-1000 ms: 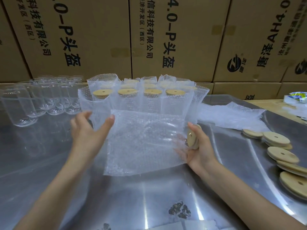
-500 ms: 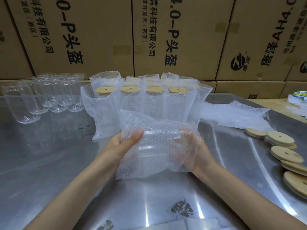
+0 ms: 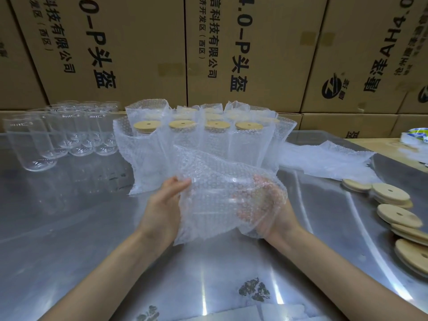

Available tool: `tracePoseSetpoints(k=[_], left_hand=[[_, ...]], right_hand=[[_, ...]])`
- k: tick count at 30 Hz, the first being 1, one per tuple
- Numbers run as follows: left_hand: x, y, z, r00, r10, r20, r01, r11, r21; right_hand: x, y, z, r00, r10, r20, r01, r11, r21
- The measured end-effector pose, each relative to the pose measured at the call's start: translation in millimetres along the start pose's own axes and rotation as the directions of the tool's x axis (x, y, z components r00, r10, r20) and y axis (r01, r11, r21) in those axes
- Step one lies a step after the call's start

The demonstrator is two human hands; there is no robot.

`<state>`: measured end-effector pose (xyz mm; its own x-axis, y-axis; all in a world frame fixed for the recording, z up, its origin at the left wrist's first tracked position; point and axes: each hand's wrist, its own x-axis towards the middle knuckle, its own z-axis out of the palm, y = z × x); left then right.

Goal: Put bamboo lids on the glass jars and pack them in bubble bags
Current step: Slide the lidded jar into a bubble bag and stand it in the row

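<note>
Bubble bag point(image 3: 222, 193) sits between both hands above the steel table point(image 3: 69, 228), with a lidded glass jar lying sideways inside it, as far as I can tell through the plastic. My left hand point(image 3: 164, 205) grips the bag's left edge, thumb on the front and fingers behind, which I judge holds the mouth steady. My right hand point(image 3: 266, 205) is wrapped in the film, its fingers curled round the jar's lid end, probably seating the jar fully. Packed jars point(image 3: 203, 140) stand just behind, close enough that a forward push would touch them. Empty jars point(image 3: 62, 135) stand well to the left, loose bamboo lids point(image 3: 398, 214) along the right edge, and spare bags point(image 3: 324, 158) behind those. Bare tabletop towards me leaves free room.
</note>
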<state>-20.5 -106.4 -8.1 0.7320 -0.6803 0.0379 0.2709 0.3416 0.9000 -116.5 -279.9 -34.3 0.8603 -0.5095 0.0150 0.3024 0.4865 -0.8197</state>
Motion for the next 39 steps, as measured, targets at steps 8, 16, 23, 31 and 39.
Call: tracePoseSetpoints(k=[8,16,23,31,39], left_hand=[[1,-8,-11,0.997,0.017,0.078,-0.036,0.968,0.248],[7,-13,-18,0.998,-0.053,-0.034,0.057,0.989,0.135],[4,-6,-8,1.0,-0.025,-0.004,0.023,0.967,-0.255],[-5,-14,8,1.0,0.012,-0.014,-0.015,0.955,-0.295],[-8,-37,15,1.0,0.019,0.014,-0.017,0.995,-0.094]], right_hand=[[-1,-3,0,0.999,0.043,0.01,-0.042,0.997,-0.064],[-3,-14,13,1.0,0.03,0.0,-0.03,0.995,-0.09],[-2,-25,2,0.972,-0.115,-0.207,0.092,0.989,-0.118],[-19,26,37,0.874,0.227,0.43,-0.086,0.943,-0.322],[-16,12,38,0.947,0.121,0.297,-0.115,0.993,-0.04]])
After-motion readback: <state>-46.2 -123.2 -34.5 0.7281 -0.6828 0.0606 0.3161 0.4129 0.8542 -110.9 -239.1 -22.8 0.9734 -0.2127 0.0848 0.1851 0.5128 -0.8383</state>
